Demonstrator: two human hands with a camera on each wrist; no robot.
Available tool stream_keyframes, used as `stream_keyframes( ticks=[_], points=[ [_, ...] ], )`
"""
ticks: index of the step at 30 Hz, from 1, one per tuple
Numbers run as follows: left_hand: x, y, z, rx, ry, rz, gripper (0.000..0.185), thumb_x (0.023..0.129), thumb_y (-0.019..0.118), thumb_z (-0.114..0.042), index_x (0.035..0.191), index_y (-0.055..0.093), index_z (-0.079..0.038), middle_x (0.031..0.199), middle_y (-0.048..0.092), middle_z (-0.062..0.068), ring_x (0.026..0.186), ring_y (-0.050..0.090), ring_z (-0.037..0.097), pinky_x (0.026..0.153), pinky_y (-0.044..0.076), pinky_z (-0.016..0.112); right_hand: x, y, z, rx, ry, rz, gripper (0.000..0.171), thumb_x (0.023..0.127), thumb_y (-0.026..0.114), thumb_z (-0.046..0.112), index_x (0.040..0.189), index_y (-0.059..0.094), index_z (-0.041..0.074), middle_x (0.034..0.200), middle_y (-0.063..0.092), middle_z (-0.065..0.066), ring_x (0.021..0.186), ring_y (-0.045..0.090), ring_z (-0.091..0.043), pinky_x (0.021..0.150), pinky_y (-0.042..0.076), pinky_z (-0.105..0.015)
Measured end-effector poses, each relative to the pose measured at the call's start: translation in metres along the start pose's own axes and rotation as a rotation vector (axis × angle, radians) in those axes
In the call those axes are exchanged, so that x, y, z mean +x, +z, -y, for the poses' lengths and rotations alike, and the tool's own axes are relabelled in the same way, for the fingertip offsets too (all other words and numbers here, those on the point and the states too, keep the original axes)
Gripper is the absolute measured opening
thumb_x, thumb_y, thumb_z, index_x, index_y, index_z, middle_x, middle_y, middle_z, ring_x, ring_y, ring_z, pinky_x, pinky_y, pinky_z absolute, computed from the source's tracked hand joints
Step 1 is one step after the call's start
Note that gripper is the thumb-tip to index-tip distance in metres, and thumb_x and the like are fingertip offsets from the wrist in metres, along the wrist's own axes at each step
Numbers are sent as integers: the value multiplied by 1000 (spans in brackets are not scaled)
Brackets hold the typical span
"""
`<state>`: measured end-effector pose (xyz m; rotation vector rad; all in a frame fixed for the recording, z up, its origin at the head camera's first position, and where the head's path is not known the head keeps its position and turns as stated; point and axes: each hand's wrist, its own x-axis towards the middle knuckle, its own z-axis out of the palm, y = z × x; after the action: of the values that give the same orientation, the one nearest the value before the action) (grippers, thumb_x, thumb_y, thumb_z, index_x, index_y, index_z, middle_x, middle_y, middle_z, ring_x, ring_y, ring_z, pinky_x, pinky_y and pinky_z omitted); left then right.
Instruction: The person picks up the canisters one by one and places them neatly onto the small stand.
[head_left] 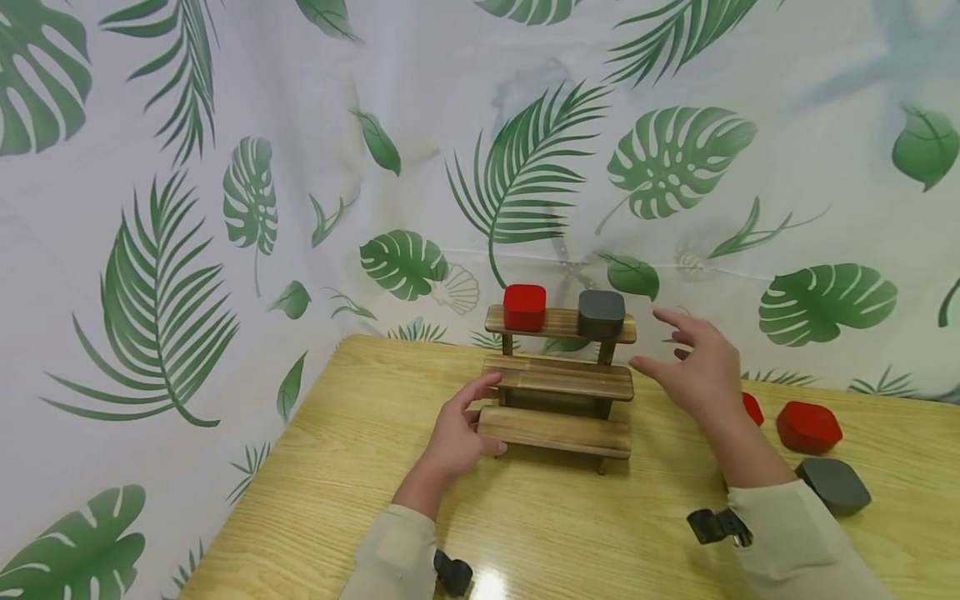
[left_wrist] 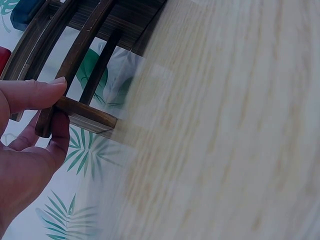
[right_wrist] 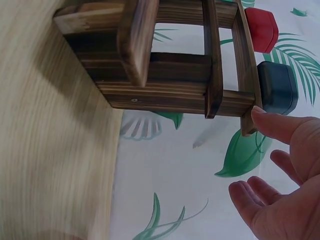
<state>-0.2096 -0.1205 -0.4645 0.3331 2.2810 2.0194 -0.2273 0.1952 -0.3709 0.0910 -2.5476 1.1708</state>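
My left hand [head_left: 459,435] is gripping the left end of the little wooden step shelf [head_left: 558,390] on the counter [head_left: 360,467]. My right hand [head_left: 693,367] hovers loose-fingered by its right end, near the dark box [head_left: 601,313] up top beside the red box [head_left: 524,306].

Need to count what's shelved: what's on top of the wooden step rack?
The top step of the wooden rack holds a red box and a dark grey box. The two lower steps look bare; nothing is covered.
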Motion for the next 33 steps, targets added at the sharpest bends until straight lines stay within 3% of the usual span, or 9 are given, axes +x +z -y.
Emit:
stream_keyframes(
  ticks=[8,12,17,22,33],
  points=[
    [2,1,0,-1,4,4,101,67,74,27,143,53,-36,133,53,5,87,56,30,86,49,43,-6,-8,-11,-3,37,4,74,82,85,21,146,52,6,146,45,-24,122,49,-48,93,46,-59],
    [3,2,2,-2,-1,2,101,68,75,27,142,53,-37,133,53,6,92,56,31,79,51,41,-10,-12,-18,-28,47,8,73,82,84,22,146,51,5,145,45,-26,121,50,-49,92,46,-60],
    [3,1,3,-9,-8,-4,100,67,75,27,142,53,-36,135,52,10,99,55,32,79,52,41,-15,-18,-30,-71,52,2,73,82,84,22,145,52,5,144,45,-28,117,53,-51,89,47,-60],
    [3,0,1,-23,-3,-1,100,67,74,28,142,53,-34,131,52,13,98,56,33,68,53,38,-21,-24,-41,-75,100,11,73,84,82,24,147,49,6,144,44,-30,119,51,-52,90,46,-61],
    [2,-1,1,-45,13,13,101,66,73,30,145,50,-29,129,52,16,94,58,33,69,54,39,-28,-32,-58,-122,142,11,71,87,79,33,147,50,6,141,45,-32,120,48,-53,84,47,-62]
  ],
)
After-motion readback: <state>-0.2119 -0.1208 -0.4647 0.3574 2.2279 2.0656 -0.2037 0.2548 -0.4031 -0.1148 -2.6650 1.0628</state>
